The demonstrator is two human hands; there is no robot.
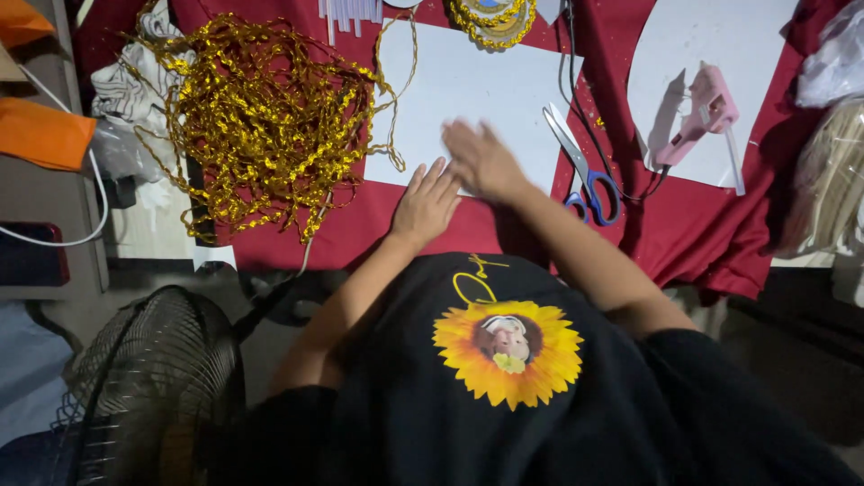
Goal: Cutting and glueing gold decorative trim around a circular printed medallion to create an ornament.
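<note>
1. The left hand (425,202) lies flat, palm down, fingers released and together; their tips touch the near edge of the white sheet (468,90), while the heel rests on the red cloth (702,225).
2. The right hand (481,160) is flat on the sheet just beyond and to the right of the left fingertips. Its fingers are spread and released, grasping nothing; they are blurred.
3. The sheet runs away from both sets of fingertips toward the far side of the table.
4. The gold trim (261,117) lies in a loose heap to the left of the left fingers, near but apart; one strand loops over the sheet's left edge.
5. The scissors (580,166) lie just right of the right fingers, shut, blue handles toward the person.
6. The pink glue gun (700,115) rests on a second white sheet, well to the right of the right fingers.
7. A fan (144,387) stands low on the left, well behind the left hand.
</note>
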